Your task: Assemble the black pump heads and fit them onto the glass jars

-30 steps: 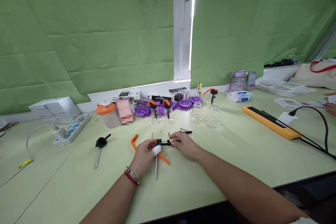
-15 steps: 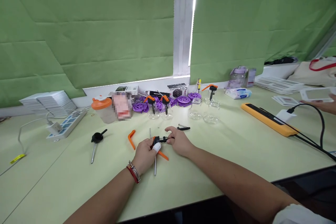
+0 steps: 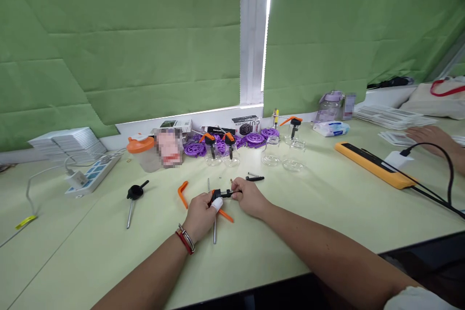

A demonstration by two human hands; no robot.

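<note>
My left hand (image 3: 201, 213), white wrap on its thumb, grips a black pump head (image 3: 218, 194) with an orange lever (image 3: 226, 215) and a thin metal tube (image 3: 214, 232). My right hand (image 3: 250, 196) has its fingers closed at the pump head's right end. A tiny brass-coloured tip (image 3: 231, 181) shows beside those fingers, too small to name. Left of my hands lies a loose orange lever (image 3: 182, 194). Just beyond my right hand is a black stem with a spring (image 3: 255, 177). Farther left rests a black cup-shaped part (image 3: 135, 192) with a metal tube.
At the back stand clear glass bottles (image 3: 271, 157), some with pump tops, beside purple plastic discs (image 3: 195, 149) and an orange-lidded cup (image 3: 141, 145). Power strips lie left (image 3: 96, 174) and right, the right one orange (image 3: 374, 164) with cables. Another person's hand (image 3: 428, 136) is at far right.
My right fingers, raised and spread before, have closed down at the pump head's end. The other person's hand has moved left and lies on the white sheets.
</note>
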